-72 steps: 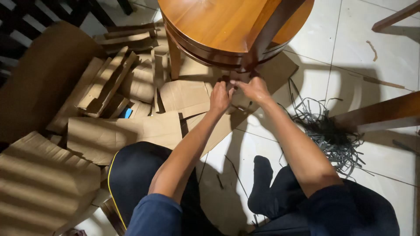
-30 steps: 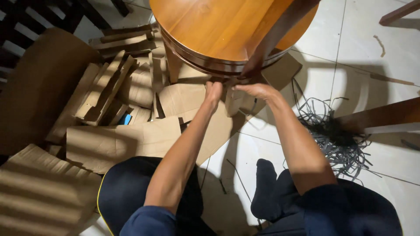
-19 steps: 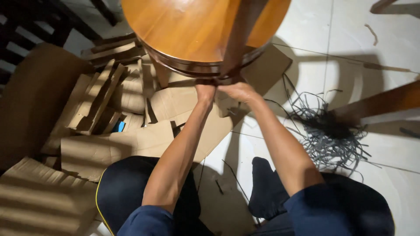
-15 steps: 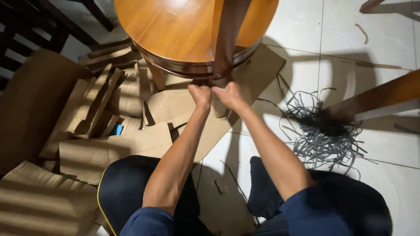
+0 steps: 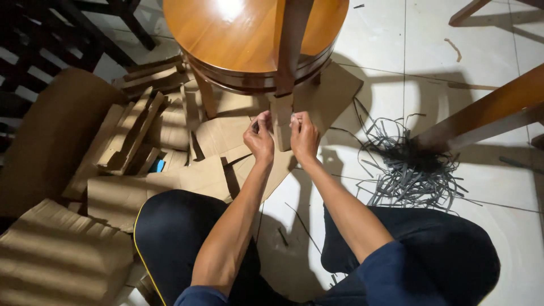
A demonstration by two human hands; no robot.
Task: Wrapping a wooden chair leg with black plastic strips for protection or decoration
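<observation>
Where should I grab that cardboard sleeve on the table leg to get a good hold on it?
Probably by its lower half, from both flanks. The cardboard sleeve stands upright around the table leg, its top tucked under the round table; only its long sides are free. The left hand and right hand already pinch it there.

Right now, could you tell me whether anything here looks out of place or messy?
Yes. A tangle of dark plastic strips lies loose on the tiled floor, and torn cardboard pieces are strewn left of the round wooden table.
</observation>
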